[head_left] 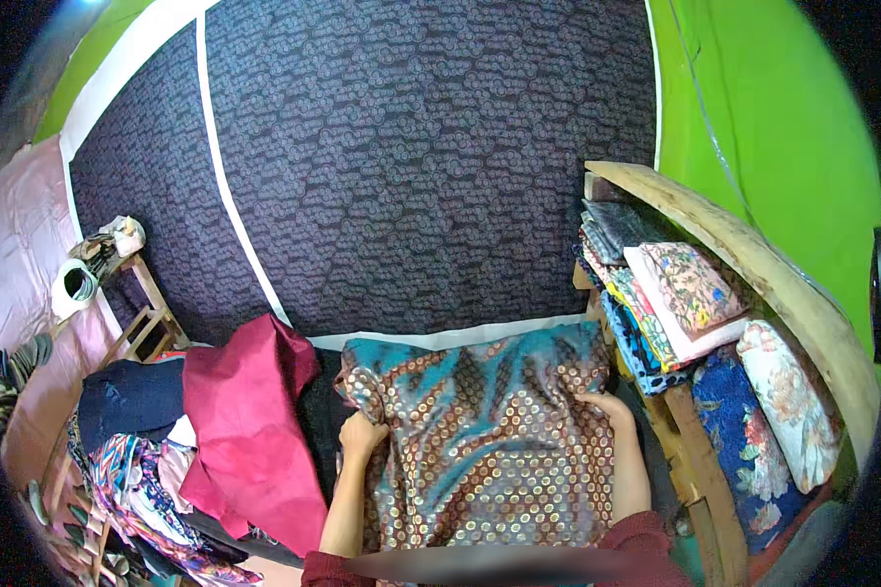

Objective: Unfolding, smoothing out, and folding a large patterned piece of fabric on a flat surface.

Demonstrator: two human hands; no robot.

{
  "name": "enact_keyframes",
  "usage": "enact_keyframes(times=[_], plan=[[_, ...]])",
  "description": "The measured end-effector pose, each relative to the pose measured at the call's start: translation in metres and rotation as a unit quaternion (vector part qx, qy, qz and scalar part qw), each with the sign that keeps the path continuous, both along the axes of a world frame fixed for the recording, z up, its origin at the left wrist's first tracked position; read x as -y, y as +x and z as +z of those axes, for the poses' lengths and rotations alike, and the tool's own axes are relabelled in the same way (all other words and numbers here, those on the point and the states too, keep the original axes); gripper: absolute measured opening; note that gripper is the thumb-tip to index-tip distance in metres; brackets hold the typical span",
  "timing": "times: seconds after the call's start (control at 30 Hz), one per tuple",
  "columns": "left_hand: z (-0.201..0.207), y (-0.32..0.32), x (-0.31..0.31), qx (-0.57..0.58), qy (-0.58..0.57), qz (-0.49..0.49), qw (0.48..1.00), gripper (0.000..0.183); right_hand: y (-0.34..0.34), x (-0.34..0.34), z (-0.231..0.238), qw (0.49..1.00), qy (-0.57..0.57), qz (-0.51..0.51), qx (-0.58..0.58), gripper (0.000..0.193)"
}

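Note:
A shiny teal and brown cloth with rows of gold dots is spread out in front of me, wrinkled into folds. At its left edge my left hand is closed in a fist on the fabric. My right hand pinches the right edge at about the same height, its fingertips partly lost in the folds. Between the hands the cloth sags in soft creases, and its lower end runs down toward me, between my forearms. Whether it is a sewn garment or a plain length of fabric I cannot tell.
On the left lie a crimson cloth, a dark navy cloth and a patterned heap. To the right, folded fabrics are stacked beside a wooden beam. Farther off is a dark patterned surface with white strips.

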State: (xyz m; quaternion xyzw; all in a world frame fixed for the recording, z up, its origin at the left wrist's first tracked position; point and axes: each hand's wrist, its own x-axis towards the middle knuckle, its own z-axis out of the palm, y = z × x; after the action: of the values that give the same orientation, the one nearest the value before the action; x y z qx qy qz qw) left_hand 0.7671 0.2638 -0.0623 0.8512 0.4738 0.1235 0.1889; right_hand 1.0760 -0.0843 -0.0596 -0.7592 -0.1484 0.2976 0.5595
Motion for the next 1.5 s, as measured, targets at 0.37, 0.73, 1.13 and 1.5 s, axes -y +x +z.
enact_keyframes(times=[0.37, 0.73, 1.13, 1.5], plan=[[-0.027, 0.035, 0.023, 0.197, 0.011, -0.004, 0.980, 0.064, 0.023, -0.023, -0.034, 0.999, 0.033, 0.006, -0.015, 0.015], [0.033, 0.046, -0.179, 0.547, -0.148, 0.058, 0.822, 0.030, 0.088, -0.140, 0.037, 0.984, 0.140, -0.029, 0.103, 0.028], [-0.013, 0.085, -0.154, 0.487, -0.290, 0.001, 0.824, 0.035, 0.128, -0.129, -0.012, 0.987, 0.057, -0.021, 0.149, 0.018], [0.023, 0.015, -0.098, 0.562, -0.371, -0.038, 0.738, 0.030, 0.106, -0.076, -0.017, 0.994, 0.095, -0.031, -0.044, 0.028]])
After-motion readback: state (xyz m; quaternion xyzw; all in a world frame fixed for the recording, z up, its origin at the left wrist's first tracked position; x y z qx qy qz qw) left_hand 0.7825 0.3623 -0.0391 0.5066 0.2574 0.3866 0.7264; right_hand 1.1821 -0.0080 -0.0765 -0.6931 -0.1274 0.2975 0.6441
